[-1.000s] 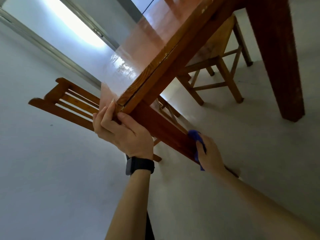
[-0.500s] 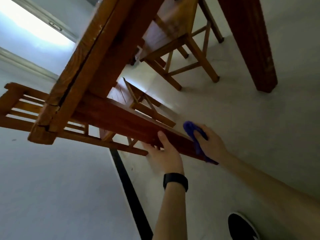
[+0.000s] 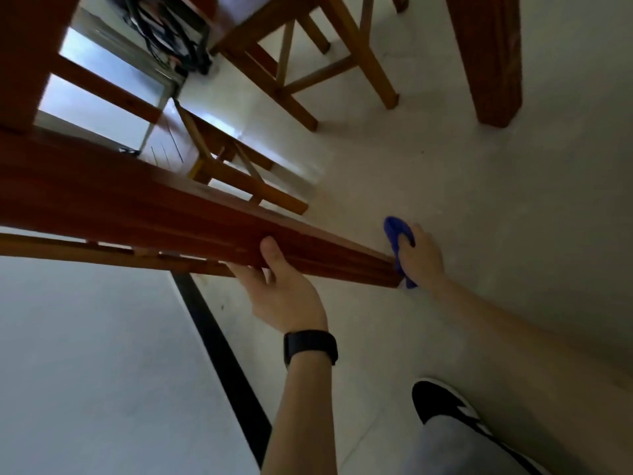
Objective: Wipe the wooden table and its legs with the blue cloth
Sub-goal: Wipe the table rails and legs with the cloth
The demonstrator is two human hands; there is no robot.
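Hands: your left hand (image 3: 284,289) grips the near table leg (image 3: 171,214) from below, thumb on its upper face; your right hand (image 3: 423,258) clutches the blue cloth (image 3: 394,233) at that leg's foot.
Near table leg: its long axis runs from upper left down to lower right and ends on the floor (image 3: 513,200).
Far table leg (image 3: 489,56): stands well apart, at top right.
Blue cloth: bunched against the foot. Your right hand is the nearer, so the next stroke probably runs back up the axis toward your left.
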